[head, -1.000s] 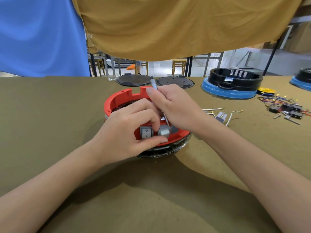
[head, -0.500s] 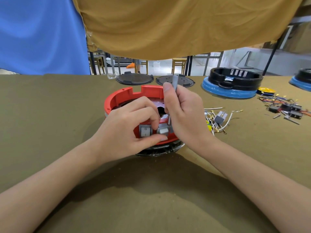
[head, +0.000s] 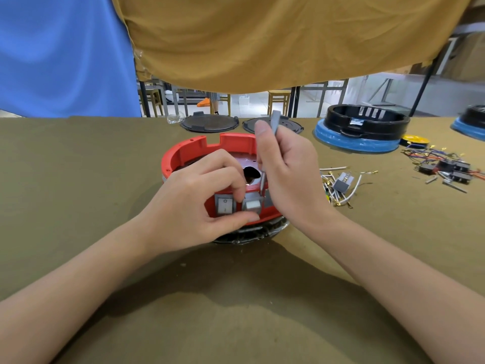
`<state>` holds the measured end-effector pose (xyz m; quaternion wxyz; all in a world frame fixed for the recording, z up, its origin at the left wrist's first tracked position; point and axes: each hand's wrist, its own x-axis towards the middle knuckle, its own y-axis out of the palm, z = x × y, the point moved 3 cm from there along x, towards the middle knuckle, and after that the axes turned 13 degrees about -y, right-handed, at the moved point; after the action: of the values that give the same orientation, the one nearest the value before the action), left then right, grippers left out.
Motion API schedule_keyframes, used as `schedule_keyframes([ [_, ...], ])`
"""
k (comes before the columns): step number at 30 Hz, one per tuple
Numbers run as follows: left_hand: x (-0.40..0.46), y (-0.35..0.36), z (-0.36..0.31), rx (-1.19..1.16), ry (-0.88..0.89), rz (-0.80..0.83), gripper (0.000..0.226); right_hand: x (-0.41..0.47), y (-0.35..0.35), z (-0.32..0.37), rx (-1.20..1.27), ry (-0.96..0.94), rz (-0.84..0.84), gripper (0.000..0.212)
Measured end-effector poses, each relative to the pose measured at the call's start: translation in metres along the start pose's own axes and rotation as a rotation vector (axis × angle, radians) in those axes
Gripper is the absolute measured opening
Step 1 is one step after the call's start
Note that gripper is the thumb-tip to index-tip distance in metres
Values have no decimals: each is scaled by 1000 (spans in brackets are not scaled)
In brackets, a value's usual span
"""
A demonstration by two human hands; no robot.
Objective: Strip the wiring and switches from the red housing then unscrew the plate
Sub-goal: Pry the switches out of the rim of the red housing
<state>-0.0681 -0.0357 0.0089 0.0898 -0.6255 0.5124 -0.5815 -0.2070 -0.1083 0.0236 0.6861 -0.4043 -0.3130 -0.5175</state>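
The round red housing (head: 183, 153) sits on the olive table in front of me, its near wall facing me. Two grey rocker switches sit in that wall: the left switch (head: 224, 206) and the right switch (head: 252, 205). My left hand (head: 194, 198) pinches the right switch between forefinger and thumb. My right hand (head: 288, 174) grips a grey-handled screwdriver (head: 275, 123) held nearly upright, its tip down at the top right corner of that switch. A metal plate with a dark hole (head: 250, 174) shows inside the housing.
A pile of white wires and a grey switch (head: 341, 183) lies just right of the housing. Further right are coloured wires with black switches (head: 446, 166). Two black lids (head: 210, 123), a black-and-blue housing (head: 364, 127) and a yellow cap (head: 416, 140) stand at the back.
My right hand has swung the screwdriver from a leftward lean to nearly upright and shifted right, uncovering the housing's inside. The left hand keeps its pinch on the right switch.
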Motion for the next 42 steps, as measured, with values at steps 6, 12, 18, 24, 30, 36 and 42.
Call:
schedule_keyframes([
  [6,0,1,-1,20,10,-9,24,-1,2,-1,-12,20,43,47],
  [12,0,1,-2,13,6,-4,24,10,7,-1,-78,111,238,55],
  [18,0,0,-2,-4,-4,11,24,18,12,-4,-87,193,375,53],
  [24,2,-7,-1,-38,-21,14,32,8,-2,-1,19,81,77,50],
  [30,2,-14,5,98,-118,16,47,4,0,5,167,31,109,40],
  [36,2,-9,6,204,-157,62,61,3,2,10,19,-117,306,34],
  [42,2,-8,1,200,-147,57,57,6,12,15,-125,-151,479,40],
])
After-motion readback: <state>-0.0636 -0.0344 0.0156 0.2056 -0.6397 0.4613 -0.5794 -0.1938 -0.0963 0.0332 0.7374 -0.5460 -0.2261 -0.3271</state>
